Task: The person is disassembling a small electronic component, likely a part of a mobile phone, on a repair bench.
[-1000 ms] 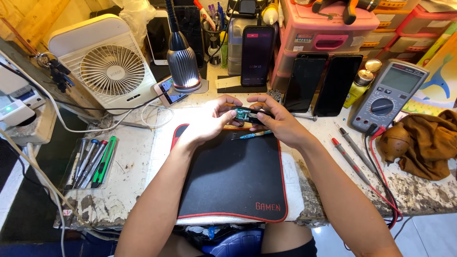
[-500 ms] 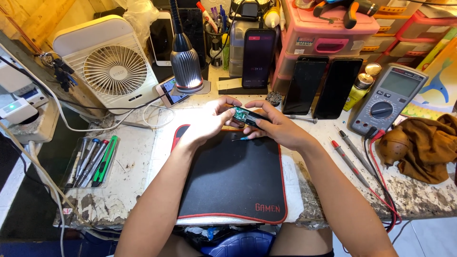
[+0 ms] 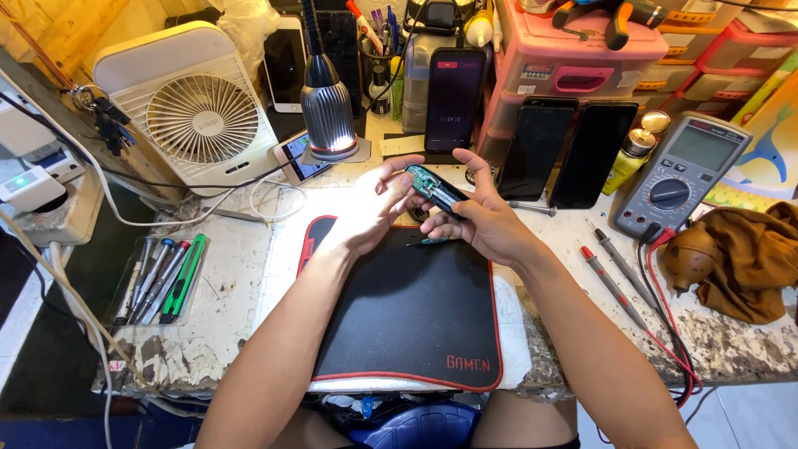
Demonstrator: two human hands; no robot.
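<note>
An opened small device (image 3: 435,189) is pinched between both hands, left (image 3: 366,212) and right (image 3: 482,223), above the bench (image 3: 224,283); slippage risks the exposed board.

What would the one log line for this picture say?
left hand: touching small green circuit board | right hand: holding it | below: black desk mat | lamp: lit

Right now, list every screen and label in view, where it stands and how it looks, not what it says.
Lit phone: upright behind the hands, dark red screen.
Two dark phones: leaning on pink drawers, screens off.
Small phone: flat by the lamp base, screen lit.
Multimeter: far right, grey display.
Yellow bottle: beside the multimeter, labelled.
Drawer label: small pale sticker.
</note>
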